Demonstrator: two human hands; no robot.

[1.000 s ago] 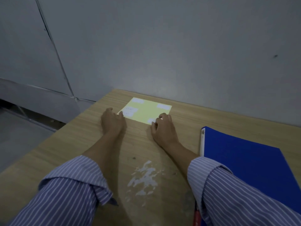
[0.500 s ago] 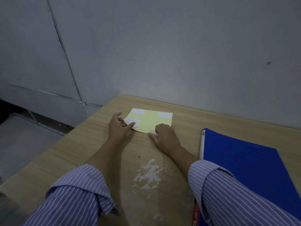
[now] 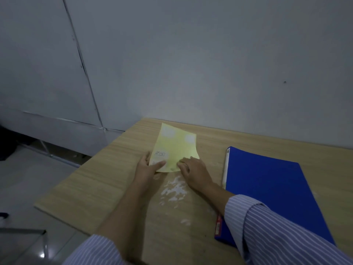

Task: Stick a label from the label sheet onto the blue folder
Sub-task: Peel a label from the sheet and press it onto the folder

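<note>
Head view: the yellow label sheet (image 3: 175,148) was tilted up off the wooden table (image 3: 107,169), near edge low by the hands, far edge raised toward the grey wall (image 3: 210,64). Left hand (image 3: 147,167) pinched the sheet's near-left corner, thumb on top, fingers behind it. Right hand (image 3: 193,169) lay palm down with fingertips on the sheet's near-right edge; could not tell if it was actually gripping or just pressing.

Sheet showed pale label patches: two near the far edge, and one label (image 3: 161,154) near the left thumb with handwriting on it, too blurred to read.

Blue folder (image 3: 271,190) lay flat and closed on the table, to the right of the right hand, apart from the sheet. White spine strip faced the hands. Right sleeve (image 3: 277,232), blue-and-white stripes, covered the folder's near corner. A red item (image 3: 218,225) stuck out at the folder's near-left edge, mostly hidden.

White flaky patch (image 3: 174,190) on the tabletop sat just below the sheet, between the two forearms. Left sleeve (image 3: 91,253) visible at the bottom edge.
</note>
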